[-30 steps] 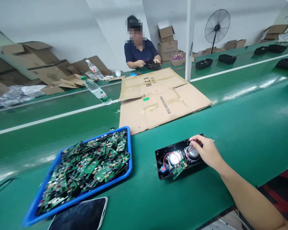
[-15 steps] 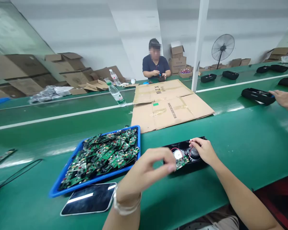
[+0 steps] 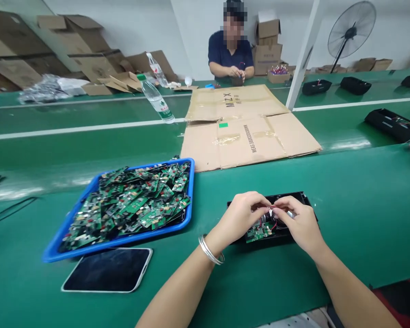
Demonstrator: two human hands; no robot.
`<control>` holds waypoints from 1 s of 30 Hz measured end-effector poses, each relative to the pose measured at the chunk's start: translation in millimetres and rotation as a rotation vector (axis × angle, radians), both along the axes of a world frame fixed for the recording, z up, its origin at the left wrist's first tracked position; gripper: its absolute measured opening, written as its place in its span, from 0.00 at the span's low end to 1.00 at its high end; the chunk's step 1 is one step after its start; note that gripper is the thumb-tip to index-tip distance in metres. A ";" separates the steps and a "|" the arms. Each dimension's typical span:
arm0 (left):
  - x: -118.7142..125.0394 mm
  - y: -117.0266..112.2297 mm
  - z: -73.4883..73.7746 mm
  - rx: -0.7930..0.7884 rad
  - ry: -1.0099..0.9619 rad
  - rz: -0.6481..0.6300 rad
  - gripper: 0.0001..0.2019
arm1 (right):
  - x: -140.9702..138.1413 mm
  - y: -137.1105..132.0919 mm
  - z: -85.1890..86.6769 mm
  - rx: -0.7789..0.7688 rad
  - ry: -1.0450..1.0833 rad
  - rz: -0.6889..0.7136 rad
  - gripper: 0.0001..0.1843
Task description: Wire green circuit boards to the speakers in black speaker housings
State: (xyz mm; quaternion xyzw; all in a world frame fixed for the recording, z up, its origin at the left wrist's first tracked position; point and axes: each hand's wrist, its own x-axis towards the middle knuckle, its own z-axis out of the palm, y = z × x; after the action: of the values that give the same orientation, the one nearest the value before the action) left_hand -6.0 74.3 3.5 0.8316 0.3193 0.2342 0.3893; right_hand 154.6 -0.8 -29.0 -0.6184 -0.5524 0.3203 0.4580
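A black speaker housing (image 3: 304,197) lies on the green bench in front of me, with a small green circuit board (image 3: 259,232) and thin red and black wires inside it. Above the housing my left hand (image 3: 248,212) is closed in a pinch on the wire (image 3: 272,213). My right hand (image 3: 299,223) meets it fingertip to fingertip, also pinching the wire. The fingers partly cover the round speakers in the housing, and the wire's end is too small to make out.
To the left stands a blue tray (image 3: 191,200) heaped with circuit boards, a phone (image 3: 107,269) beside it. Flattened cardboard (image 3: 232,136) and a water bottle (image 3: 159,101) lie beyond. Across the bench sits a co-worker (image 3: 230,54). Another black housing (image 3: 391,125) is at right, near another person's hand.
My left hand has moved right to meet my right hand over the housing, and both now pinch the wire. The view has tilted down. The co-worker's hand at far right has moved mostly out of view.
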 end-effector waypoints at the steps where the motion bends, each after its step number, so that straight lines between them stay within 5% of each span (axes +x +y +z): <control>1: 0.0 1.3 -0.6 -0.032 0.009 0.012 0.03 | -0.3 0.1 0.5 0.017 -0.033 -0.012 0.09; 11: 3.0 1.5 1.4 -0.325 -0.014 0.056 0.03 | -2.9 0.3 -0.8 0.152 -0.185 -0.043 0.04; 26: 3.5 -2.2 0.5 -0.268 -0.080 0.041 0.05 | -0.9 -0.2 4.1 0.149 -0.166 0.003 0.06; 30: 2.2 -1.6 -1.9 -0.129 -0.081 -0.011 0.06 | -1.0 0.3 5.0 0.153 -0.167 0.035 0.07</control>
State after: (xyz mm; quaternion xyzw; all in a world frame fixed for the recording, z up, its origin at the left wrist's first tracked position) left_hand -3.8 72.7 1.6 0.7964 0.3129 0.2445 0.4561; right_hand 153.5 -0.5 -24.0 -0.5963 -0.6222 0.2326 0.4508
